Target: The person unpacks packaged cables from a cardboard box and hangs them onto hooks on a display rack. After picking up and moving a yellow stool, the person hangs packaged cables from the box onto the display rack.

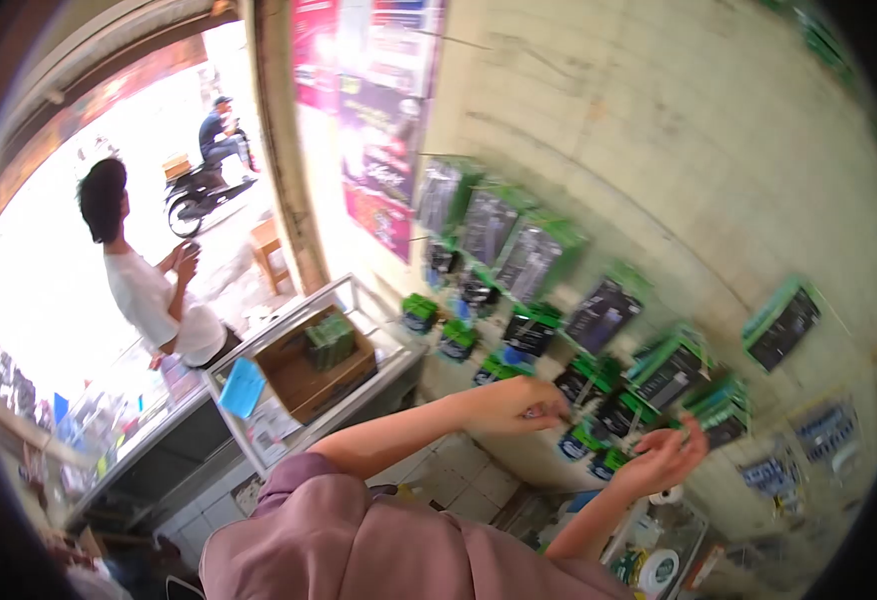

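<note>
My left hand (521, 405) reaches across in front of the wall display, its fingers curled inward; whether something small is in them I cannot make out. Close behind it hang green-and-black blister packs (584, 378). My right hand (667, 458) is raised to the right, fingers apart and nothing visible in them. A green-edged pack (724, 412) hangs just behind its fingertips. Small green-and-blue packs (581, 440) hang between the two hands. Neither hand plainly touches a pack.
An open cardboard box (321, 385) with green packs inside stands on a glass counter (399, 357) at left, beside a light-blue sheet (243, 388). A person in white (154, 290) stands beyond it. Outside is a rider on a motorbike (199, 195). White rolls (659, 570) sit lower right.
</note>
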{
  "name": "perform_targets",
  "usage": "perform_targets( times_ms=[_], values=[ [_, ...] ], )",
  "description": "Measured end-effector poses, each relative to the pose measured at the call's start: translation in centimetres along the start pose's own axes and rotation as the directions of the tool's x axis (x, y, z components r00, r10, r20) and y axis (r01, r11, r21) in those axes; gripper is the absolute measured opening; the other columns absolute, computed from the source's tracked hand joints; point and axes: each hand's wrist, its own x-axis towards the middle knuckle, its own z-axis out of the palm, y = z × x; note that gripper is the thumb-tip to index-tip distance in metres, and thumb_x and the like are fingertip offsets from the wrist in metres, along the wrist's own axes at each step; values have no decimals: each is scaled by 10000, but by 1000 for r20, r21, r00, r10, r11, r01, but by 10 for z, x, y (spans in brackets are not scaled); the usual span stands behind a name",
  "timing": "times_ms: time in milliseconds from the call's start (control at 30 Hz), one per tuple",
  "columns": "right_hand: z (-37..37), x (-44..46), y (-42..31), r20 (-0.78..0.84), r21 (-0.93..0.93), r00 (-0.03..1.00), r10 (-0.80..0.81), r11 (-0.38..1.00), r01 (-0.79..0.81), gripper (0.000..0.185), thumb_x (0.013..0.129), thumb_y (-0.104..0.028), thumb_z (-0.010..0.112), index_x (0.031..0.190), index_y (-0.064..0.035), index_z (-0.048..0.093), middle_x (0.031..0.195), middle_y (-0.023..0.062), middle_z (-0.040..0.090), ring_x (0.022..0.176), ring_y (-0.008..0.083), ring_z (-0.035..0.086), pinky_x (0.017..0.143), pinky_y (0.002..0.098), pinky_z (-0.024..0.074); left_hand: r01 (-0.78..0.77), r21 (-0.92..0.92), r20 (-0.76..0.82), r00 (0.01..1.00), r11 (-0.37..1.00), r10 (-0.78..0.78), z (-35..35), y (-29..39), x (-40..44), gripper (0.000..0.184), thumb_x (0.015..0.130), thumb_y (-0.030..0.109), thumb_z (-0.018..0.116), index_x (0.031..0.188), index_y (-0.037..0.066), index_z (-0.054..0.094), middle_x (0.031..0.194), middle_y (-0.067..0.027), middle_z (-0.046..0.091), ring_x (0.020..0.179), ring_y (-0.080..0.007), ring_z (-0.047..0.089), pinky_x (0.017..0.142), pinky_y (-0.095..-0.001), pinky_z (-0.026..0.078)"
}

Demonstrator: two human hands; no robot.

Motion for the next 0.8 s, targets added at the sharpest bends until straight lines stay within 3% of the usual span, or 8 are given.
perform_targets(
  times_ms=[67, 133, 200, 300, 500, 600, 700, 800],
  values=[
    [27, -60, 9, 274, -11, 949, 153, 988, -156, 212, 950, -167, 539, 1107, -26, 521, 920, 78, 602, 503, 86, 482, 426, 200, 355, 200, 20, -47, 979, 980, -199, -2, -39, -67, 242, 927, 185, 592, 1114, 31, 606, 1015, -119, 630, 847, -224, 647, 754, -345, 526],
    [47, -116, 23, 504, -90, 759, 413, 899, -429, 149, 944, -104, 545, 1068, -22, 546, 851, 47, 580, 512, 75, 486, 438, 201, 374, 371, 20, -115, 923, 928, -367, -5, -63, -133, 248, 928, 191, 585, 1116, 31, 606, 1019, -131, 624, 866, -233, 653, 771, -352, 526],
    [59, -167, 46, 703, -232, 526, 479, 853, -467, 115, 939, -79, 549, 1032, -19, 580, 859, 39, 574, 519, 80, 497, 452, 204, 390, 486, 17, -205, 857, 874, -473, -4, -76, -191, 254, 927, 199, 582, 1116, 31, 606, 1025, -139, 618, 877, -245, 658, 783, -362, 525],
    [91, -224, 49, 875, -226, 349, 336, 920, -319, 93, 933, -85, 563, 975, -19, 614, 883, 57, 586, 556, 86, 540, 481, 226, 447, 612, -31, -345, 736, 791, -583, 4, -88, -263, 234, 912, 195, 574, 1074, 29, 612, 1032, -151, 607, 860, -281, 657, 764, -382, 529],
    [153, -305, 66, 983, -184, -34, 182, 945, -270, 122, 885, -58, 603, 1003, -40, 630, 891, 72, 589, 611, 128, 599, 551, 251, 486, 775, -74, -455, 534, 628, -713, 25, -111, -355, 255, 895, 191, 588, 1110, 58, 614, 1051, -159, 593, 950, -325, 622, 827, -415, 502],
    [164, -376, 125, 958, -198, -256, 132, 946, -256, 111, 868, -68, 602, 976, -50, 625, 911, 87, 596, 631, 174, 620, 581, 294, 505, 849, 44, -448, 487, 526, -749, 35, -136, -384, 241, 884, 189, 584, 1094, 76, 617, 1042, -149, 583, 997, -336, 595, 842, -427, 493],
    [173, -441, 190, 913, -99, -406, 45, 989, -113, 82, 864, -83, 587, 938, -62, 615, 918, 103, 598, 674, 259, 626, 626, 353, 515, 851, 204, -334, 524, 483, -783, 30, -173, -405, 208, 864, 166, 576, 1044, 66, 602, 1001, -147, 572, 1023, -327, 582, 837, -432, 491],
    [215, -489, 238, 948, 33, -318, -31, 999, 1, 73, 848, -90, 580, 913, -74, 609, 901, 120, 588, 757, 333, 605, 678, 417, 502, 813, 381, -346, 567, 440, -748, 3, -242, -422, 160, 833, 146, 560, 974, 72, 572, 964, -128, 566, 972, -310, 600, 804, -434, 493]
  ],
)
